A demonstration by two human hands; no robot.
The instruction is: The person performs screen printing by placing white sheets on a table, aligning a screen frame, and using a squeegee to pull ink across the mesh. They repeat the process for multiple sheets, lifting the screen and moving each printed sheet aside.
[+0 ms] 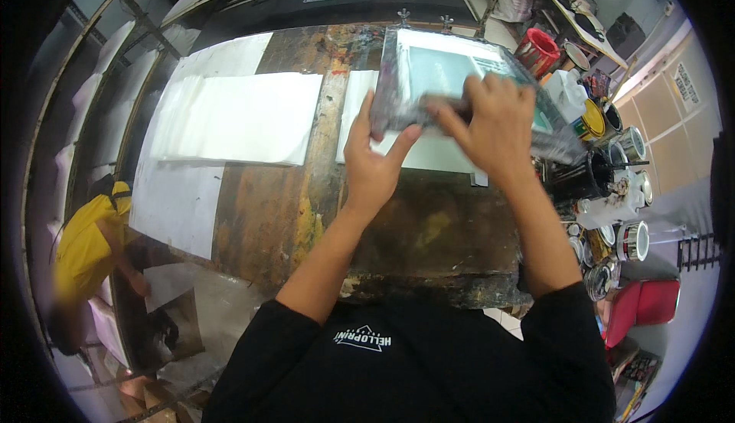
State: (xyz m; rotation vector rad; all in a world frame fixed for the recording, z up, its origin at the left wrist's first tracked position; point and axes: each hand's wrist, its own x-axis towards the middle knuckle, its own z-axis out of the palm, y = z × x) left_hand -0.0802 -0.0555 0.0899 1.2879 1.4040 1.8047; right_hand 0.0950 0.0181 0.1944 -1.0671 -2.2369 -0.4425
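A screen printing frame (389,59), with a pale teal and white mesh, is tilted over the table's far right part. My left hand (373,159) grips its near left corner, with thumb and fingers apart around the edge. My right hand (498,120) is over the mesh, its fingers curled on a dark squeegee (448,104) that is blurred by motion. White paper (354,97) lies partly under the frame. To the left, a thick stack of white sheets (245,117) rests on the table. The squeegee's lower edge is hidden.
The stained wooden table (264,209) has metal clamps (446,22) at its far edge. Paint cans (632,241), tubs and a red bucket (538,49) crowd the right side. A red chair (647,302) stands at lower right. A person in yellow (88,239) bends beside racks at left.
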